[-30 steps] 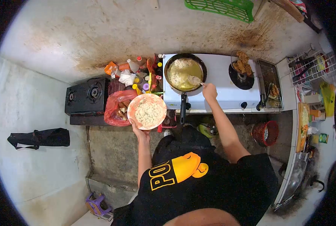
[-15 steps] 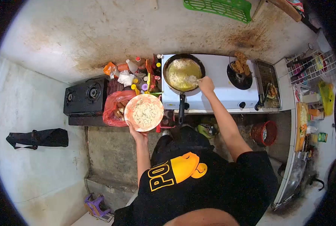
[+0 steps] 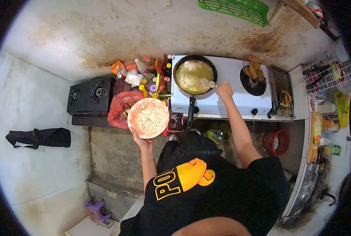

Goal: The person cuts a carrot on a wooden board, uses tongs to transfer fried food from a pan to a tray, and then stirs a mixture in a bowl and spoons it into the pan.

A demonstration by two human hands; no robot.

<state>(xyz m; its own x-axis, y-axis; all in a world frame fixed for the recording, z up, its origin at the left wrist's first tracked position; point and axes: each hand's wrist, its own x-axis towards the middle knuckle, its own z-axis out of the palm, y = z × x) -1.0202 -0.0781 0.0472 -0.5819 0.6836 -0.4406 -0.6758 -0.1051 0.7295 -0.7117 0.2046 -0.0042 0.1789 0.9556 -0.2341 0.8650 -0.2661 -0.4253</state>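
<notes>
My left hand is closed on the rim and underside of a pinkish bowl, tilted toward me. Pale, lumpy batter with darker flecks covers the bowl's inside. On the white stove's left burner sits a black frying pan with yellowish oil in it. Pale batter portions lie in the oil, one at the far side and one near the right rim. My right hand is closed on the handle of a spoon, whose bowl end touches the batter at the pan's right edge.
Browned fried pieces rest in a strainer above the right burner. Several bottles and packets crowd the stove's left side, beside a red plastic bag. The pan handle points toward me. A red basket stands low on the right.
My right hand has moved slightly right and down with the spoon, and more batter now lies in the pan's right side. The left hand still holds the bowl. The view has shifted slightly.
</notes>
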